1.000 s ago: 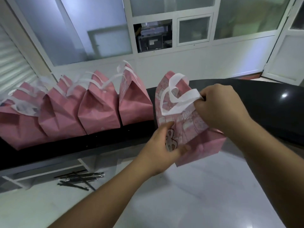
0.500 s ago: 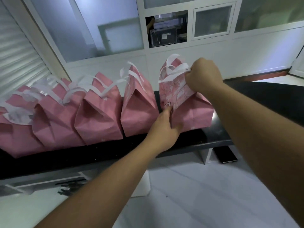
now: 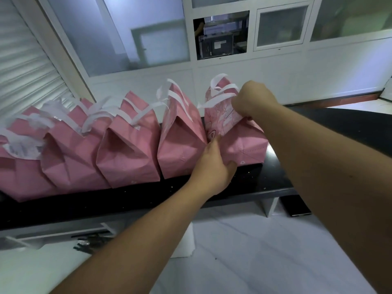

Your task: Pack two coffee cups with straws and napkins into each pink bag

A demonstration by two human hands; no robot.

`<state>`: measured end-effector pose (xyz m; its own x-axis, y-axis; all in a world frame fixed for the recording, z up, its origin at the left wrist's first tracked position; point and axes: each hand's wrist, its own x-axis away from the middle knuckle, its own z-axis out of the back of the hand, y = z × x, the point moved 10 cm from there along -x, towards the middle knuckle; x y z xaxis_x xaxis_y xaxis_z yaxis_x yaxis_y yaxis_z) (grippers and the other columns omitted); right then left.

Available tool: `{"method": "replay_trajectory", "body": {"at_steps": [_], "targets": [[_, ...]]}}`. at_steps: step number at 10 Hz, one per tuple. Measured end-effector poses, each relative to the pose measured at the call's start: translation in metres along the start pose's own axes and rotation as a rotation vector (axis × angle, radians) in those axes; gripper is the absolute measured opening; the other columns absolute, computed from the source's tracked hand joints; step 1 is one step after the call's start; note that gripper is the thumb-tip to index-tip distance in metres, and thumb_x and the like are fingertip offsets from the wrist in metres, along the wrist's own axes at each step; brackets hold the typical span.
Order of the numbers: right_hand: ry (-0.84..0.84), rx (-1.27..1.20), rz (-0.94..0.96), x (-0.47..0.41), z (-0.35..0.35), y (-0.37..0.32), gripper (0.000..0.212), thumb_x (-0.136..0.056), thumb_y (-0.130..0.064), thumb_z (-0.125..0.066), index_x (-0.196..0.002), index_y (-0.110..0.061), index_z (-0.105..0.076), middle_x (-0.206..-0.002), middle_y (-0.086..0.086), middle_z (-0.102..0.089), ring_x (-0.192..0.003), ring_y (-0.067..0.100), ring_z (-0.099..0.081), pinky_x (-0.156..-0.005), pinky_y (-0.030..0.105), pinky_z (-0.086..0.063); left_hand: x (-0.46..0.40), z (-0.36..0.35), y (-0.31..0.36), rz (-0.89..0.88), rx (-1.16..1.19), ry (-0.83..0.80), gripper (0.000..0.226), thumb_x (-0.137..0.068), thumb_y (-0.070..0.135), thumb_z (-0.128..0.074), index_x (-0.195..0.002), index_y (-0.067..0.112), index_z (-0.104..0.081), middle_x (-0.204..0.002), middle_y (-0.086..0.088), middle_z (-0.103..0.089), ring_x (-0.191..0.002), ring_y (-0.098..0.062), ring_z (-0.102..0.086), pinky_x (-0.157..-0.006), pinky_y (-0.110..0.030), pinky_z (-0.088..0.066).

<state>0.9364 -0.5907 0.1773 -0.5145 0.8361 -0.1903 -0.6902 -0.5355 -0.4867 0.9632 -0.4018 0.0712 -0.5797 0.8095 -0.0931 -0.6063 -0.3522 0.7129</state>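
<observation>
Pink paper is what you are handling: the patterned pink paper bag with white flat handles is standing at the right end of a row of plain pink paper bags on the black glossy counter, just beside its neighbour. Your right hand is curling into a fist at the bag's top, pinching the folded upper edge close to the white handles, while your left hand is pressing against the lower front of the bag, fingers laid along the paper and thumb tucked under near the counter edge. Judging by the creases and the way the top is folding over, the paper is thin and soft and is going to crumple or tear if you are squeezing hard; whatever is inside cannot be seen, but cups would be making it tippy and bottom-heavy, so you are better off supporting the base and lifting by both handles rather than by the paper lip. No brand or readable writing is showing; the bag is carrying a pale printed pattern and a small heart-like outline near your left fingertips, and a tiny mark on the lower side panel is too small to read.
</observation>
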Motion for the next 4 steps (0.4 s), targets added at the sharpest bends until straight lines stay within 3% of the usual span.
{"method": "replay_trajectory", "body": {"at_steps": [1, 2, 3, 4], "targets": [[0.054, 0.067, 0.065, 0.02, 0.015, -0.009, 0.033, -0.095, -0.038, -0.058, -0.074, -0.015, -0.046, -0.073, 0.003, -0.053, -0.06, 0.022, -0.048, -0.051, 0.029, -0.032, 0.016, 0.006, 0.006, -0.044, 0.03, 0.003, 0.077, -0.092, 0.022, -0.065, -0.161, 0.026, -0.03, -0.149, -0.004, -0.051, -0.122, -0.029, -0.061, -0.103, -0.04, -0.052], [0.119, 0.082, 0.187, 0.054, 0.031, -0.027, 0.026, -0.095, -0.037, -0.057, -0.099, -0.012, -0.053, -0.093, 0.006, -0.055, -0.076, 0.028, -0.053, -0.062, 0.033, -0.037, 0.036, 0.018, 0.011, -0.097, 0.067, 0.015, 0.061, -0.092, 0.018, -0.066, -0.15, 0.028, -0.046, -0.135, 0.009, -0.059, -0.114, -0.01, -0.061, -0.092, -0.023, -0.052], [0.129, 0.1, 0.218, 0.09, 0.039, -0.038, 0.04, -0.096, -0.036, -0.054, -0.126, -0.011, -0.053, -0.12, 0.014, -0.056, -0.107, 0.039, -0.056, -0.077, 0.041, -0.039, 0.064, 0.036, 0.004, -0.089, 0.001, 0.055, 0.056, -0.095, 0.024, -0.066, -0.147, 0.023, -0.047, -0.132, 0.008, -0.054, -0.109, -0.014, -0.058, -0.092, -0.029, -0.05], [0.138, 0.046, 0.268, 0.128, 0.038, -0.05, 0.037, -0.093, -0.028, -0.049, -0.128, -0.013, -0.051, -0.109, 0.012, -0.055, -0.091, 0.035, -0.054, -0.074, 0.039, -0.041, 0.09, 0.052, -0.01, -0.021, 0.0, 0.084, 0.065, -0.096, 0.029, -0.066, -0.155, 0.022, -0.04, -0.149, -0.001, -0.048, -0.122, -0.023, -0.058, -0.103, -0.032, -0.047]]}}
